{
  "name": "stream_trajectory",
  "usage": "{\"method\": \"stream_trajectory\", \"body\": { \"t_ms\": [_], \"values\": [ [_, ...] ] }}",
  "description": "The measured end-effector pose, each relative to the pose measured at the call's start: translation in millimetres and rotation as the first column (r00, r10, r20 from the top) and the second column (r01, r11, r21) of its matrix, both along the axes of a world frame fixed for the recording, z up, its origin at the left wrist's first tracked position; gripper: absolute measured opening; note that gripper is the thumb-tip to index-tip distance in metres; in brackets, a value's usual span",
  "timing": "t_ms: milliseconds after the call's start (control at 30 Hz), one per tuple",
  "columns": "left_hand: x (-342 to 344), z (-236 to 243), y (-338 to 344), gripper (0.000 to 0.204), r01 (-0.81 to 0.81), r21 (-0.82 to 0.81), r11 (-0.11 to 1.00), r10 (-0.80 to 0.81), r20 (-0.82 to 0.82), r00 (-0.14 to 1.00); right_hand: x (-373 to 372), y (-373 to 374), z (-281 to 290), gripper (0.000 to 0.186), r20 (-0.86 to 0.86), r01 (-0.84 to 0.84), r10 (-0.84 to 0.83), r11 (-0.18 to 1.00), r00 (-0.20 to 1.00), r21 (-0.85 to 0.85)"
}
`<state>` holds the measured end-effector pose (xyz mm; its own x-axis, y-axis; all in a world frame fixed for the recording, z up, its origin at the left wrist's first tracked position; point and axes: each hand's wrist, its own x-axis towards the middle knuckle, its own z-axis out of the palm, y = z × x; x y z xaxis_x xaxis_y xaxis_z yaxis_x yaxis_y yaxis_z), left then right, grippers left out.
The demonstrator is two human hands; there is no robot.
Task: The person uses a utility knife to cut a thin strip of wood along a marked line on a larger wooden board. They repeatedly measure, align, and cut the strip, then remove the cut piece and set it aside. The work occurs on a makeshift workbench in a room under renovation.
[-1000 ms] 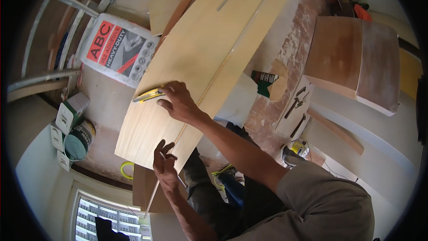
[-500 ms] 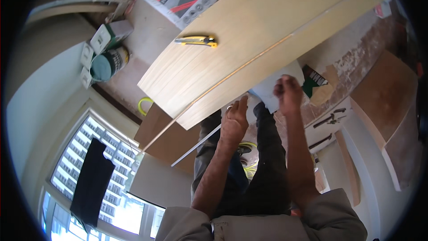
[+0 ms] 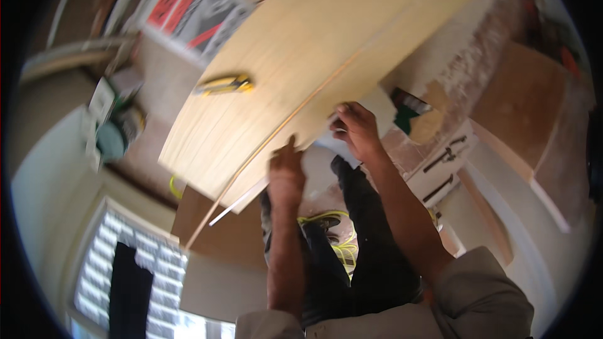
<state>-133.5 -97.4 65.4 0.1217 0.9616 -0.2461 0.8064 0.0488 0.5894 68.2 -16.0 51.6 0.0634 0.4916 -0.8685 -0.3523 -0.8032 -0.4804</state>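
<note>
A large pale wooden panel lies slanting in front of me, with a thin wooden strip running lengthwise on it and past its near left end. My left hand, blurred, is over the panel's near edge. From it a thin white strip sticks out to the lower left, apparently gripped between the fingers. To its right, my right hand is closed in a pinch beside the same edge; whatever it pinches is too blurred to make out. A yellow utility knife rests on the panel's left part.
At the back left lies a printed white-and-red bag. Paint containers stand by the left wall. A brown board is under the panel's near end. Clamps and curved panels are at right; yellow cable lies near my feet.
The whole view has shifted, with panel and knife now further left. My hands have come closer together, and the white strip has moved up against the panel's near corner.
</note>
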Motion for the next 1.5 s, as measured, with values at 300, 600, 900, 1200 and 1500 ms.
{"method": "stream_trajectory", "body": {
  "t_ms": [300, 600, 900, 1200, 1500],
  "values": [
    [17, -37, 55, 0.023, -0.225, 0.099, 0.969, 0.214, 0.111, 0.971, 2, 56, -45, 0.025, 0.136, 0.123, -0.152, 0.972, 0.979, 0.201],
    [46, -77, 71, 0.026, -0.091, 0.297, 0.95, 0.072, 0.073, 0.995, 28, 73, -52, 0.025, 0.299, 0.078, -0.154, 0.965, 0.942, 0.251],
    [50, -89, 72, 0.027, -0.1, 0.276, 0.956, 0.091, 0.045, 0.995, 29, 84, -55, 0.02, 0.338, 0.137, -0.194, 0.973, 0.921, 0.183],
    [51, -97, 73, 0.026, -0.122, 0.265, 0.957, 0.114, 0.046, 0.992, 28, 84, -53, 0.021, 0.355, 0.138, -0.199, 0.972, 0.914, 0.19],
    [52, -103, 72, 0.028, -0.127, 0.306, 0.943, 0.108, 0.078, 0.991, 28, 88, -53, 0.023, 0.391, 0.115, -0.162, 0.983, 0.906, 0.142]
  ]
}}
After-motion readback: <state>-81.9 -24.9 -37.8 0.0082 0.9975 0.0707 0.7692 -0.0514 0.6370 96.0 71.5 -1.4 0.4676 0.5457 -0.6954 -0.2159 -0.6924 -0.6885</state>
